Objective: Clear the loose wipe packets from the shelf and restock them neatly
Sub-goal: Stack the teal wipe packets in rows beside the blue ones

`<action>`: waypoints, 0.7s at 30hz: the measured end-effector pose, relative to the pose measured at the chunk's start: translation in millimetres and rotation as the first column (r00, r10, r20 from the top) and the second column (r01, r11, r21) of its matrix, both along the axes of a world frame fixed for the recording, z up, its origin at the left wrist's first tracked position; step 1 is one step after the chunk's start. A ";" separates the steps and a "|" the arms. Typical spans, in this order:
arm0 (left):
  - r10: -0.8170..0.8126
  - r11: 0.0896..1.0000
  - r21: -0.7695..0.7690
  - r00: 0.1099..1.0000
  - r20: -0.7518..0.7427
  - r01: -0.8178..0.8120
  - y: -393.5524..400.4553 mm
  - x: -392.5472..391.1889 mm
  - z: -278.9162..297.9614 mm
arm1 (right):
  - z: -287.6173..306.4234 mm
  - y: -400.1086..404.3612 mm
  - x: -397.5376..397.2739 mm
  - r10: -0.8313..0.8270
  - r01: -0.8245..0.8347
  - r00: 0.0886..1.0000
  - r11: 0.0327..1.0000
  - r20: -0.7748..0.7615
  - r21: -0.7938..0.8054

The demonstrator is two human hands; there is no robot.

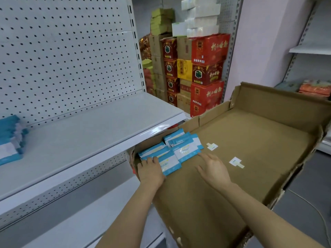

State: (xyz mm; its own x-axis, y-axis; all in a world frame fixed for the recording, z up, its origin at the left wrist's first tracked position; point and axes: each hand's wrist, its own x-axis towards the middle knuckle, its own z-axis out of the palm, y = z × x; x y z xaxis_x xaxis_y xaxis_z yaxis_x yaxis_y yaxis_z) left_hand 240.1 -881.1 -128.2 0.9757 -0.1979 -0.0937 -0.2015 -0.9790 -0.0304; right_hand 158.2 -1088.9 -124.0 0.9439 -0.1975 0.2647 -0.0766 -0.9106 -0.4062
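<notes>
The person bends over a big open cardboard box [250,140] that stands just beside the white shelf [80,140]. The loose wipe packets [172,151] lie in the box's far left corner, partly under the shelf's front edge, overlapping each other at different angles. The left hand [150,170] lies on the nearest packets with its fingers over them; whether it really grips one I cannot tell. The right hand [213,167] is flat and spread on the box floor, its fingertips touching the edge of one packet, and it holds nothing.

The risk, I think, is that the smooth packets slide apart when both hands try to collect them, so some stay behind in the corner or get bent. The shelf edge above may also knock the wrists on lifting.

The packets are flat, blue and white, glossy and soft-looking. A neater pile of the same packets [9,138] rests at the shelf's left end.
</notes>
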 end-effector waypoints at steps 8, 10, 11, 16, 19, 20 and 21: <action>0.202 0.974 -0.099 0.979 -0.022 -0.204 -10.2 0.7 3.3 | -16.5 -42.7 44.4 0.083 -0.076 0.985 0.996 -0.154 0.050; 0.279 0.908 -0.301 0.957 -0.081 -0.290 -8.4 -5.8 9.0 | -21.3 -48.2 61.2 0.082 -0.060 0.979 0.991 -0.186 0.119; 0.308 0.858 -0.402 0.946 -0.100 -0.321 -7.6 -11.1 12.1 | -22.3 -48.7 69.7 0.075 -0.046 0.978 0.988 -0.194 0.150; 0.421 0.569 -0.753 0.904 -0.079 -0.331 -5.6 -41.1 27.5 | -23.2 -38.6 110.8 0.037 0.016 0.957 0.983 -0.287 0.182; 0.512 0.427 -0.844 0.856 -0.071 -0.325 -3.7 -55.5 35.5 | -26.8 -27.5 126.3 -0.031 0.082 0.935 0.988 -0.353 0.131; 0.541 0.364 -0.873 0.836 -0.087 -0.326 -2.8 -59.6 37.8 | -28.4 -24.3 130.1 -0.056 0.097 0.931 0.990 -0.360 0.099; 0.564 0.304 -0.895 0.819 -0.106 -0.325 -2.0 -63.8 40.1 | -28.9 -21.4 132.4 -0.077 0.116 0.930 0.989 -0.360 0.088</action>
